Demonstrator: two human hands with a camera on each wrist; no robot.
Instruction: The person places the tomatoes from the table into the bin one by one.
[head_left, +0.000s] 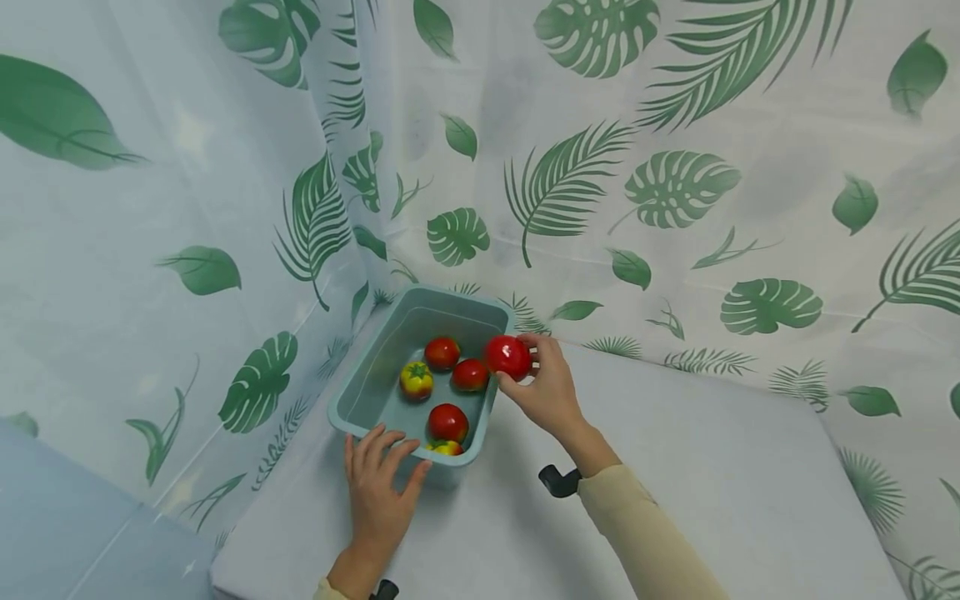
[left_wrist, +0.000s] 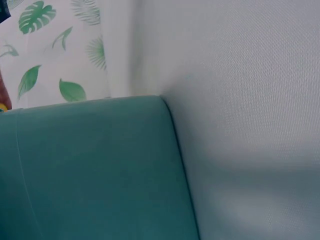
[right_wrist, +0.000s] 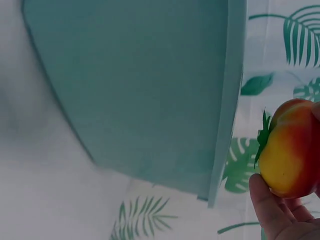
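Observation:
My right hand (head_left: pixel 546 385) holds a red tomato (head_left: pixel 508 357) between fingers and thumb, above the right rim of a blue-green plastic bin (head_left: pixel 337 408). In the right wrist view this tomato (right_wrist: pixel 287 150) shows a yellow patch and a green leafy top. My left hand (head_left: pixel 381 483) rests its fingertips on the bin's near rim, fingers loosely bent. Inside the bin lie several tomatoes, among them a yellow-and-red one (head_left: pixel 416 381) and a red one (head_left: pixel 447 422). Another yellow one (head_left: pixel 446 447) is partly hidden by the near rim.
The bin stands on a white-covered table (head_left: pixel 675 467), toward its left back corner. A leaf-patterned curtain (head_left: pixel 570 283) hangs behind and to the left. Each wrist carries a small black device, such as the black wrist camera (head_left: pixel 559 482) on the right.

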